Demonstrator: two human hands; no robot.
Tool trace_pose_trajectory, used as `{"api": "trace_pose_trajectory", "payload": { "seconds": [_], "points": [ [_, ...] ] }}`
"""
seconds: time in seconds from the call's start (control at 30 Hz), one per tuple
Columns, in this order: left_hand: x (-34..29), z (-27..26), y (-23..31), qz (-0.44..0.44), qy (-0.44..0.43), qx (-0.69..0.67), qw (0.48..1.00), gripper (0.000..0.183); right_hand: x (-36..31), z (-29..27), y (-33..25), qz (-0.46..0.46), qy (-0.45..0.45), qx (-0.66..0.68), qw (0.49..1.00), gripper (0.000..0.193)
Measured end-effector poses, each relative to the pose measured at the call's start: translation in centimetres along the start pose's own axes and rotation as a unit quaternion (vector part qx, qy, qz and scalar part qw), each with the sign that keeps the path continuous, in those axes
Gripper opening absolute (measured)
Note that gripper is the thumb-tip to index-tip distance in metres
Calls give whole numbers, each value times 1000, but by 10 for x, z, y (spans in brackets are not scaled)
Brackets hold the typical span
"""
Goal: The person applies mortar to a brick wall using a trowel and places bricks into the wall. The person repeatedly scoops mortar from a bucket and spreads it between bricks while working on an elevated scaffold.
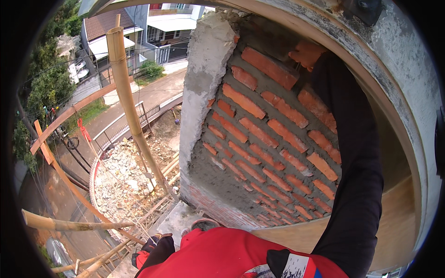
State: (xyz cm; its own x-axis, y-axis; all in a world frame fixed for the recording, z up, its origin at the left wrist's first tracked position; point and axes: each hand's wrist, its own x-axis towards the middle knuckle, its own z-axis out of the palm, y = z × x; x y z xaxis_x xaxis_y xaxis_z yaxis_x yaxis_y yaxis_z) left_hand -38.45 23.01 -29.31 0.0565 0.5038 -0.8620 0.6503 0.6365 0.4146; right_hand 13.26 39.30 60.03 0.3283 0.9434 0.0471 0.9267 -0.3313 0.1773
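Observation:
A wall of orange bricks (250, 102) in grey mortar fills the middle, with a rough concrete column (204, 69) along its left edge. My right arm, in a dark sleeve, reaches up along the wall's right side. At its end, an orange-brown shape that looks like my right hand (307, 54) rests against the upper bricks; its fingers do not show clearly. My left hand (163, 236) is low, left of my red shirt, small and partly hidden by its dark sleeve. Whether it holds anything cannot be made out. Just right of it stands a round container (205, 224), mostly covered by my shirt.
Upright and slanting bamboo poles (125, 88) and wooden planks (74, 113) form scaffolding at the left. Far below lie a rubble heap (125, 171), a railing and a road. A curved pale concrete edge (408, 92) passes overhead and right. Houses and trees stand beyond.

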Motion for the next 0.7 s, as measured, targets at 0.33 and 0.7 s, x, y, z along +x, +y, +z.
{"api": "trace_pose_trajectory", "payload": {
  "seconds": [0.33,0.7],
  "points": [
    [-6,-10,-3,23,-7,47,999,41,-106,21,41,-15,118,-100,988,44],
    [-29,11,-18,88,-68,166,980,37,-237,306,-47,52,-161,558,813,10]
  ]
}}
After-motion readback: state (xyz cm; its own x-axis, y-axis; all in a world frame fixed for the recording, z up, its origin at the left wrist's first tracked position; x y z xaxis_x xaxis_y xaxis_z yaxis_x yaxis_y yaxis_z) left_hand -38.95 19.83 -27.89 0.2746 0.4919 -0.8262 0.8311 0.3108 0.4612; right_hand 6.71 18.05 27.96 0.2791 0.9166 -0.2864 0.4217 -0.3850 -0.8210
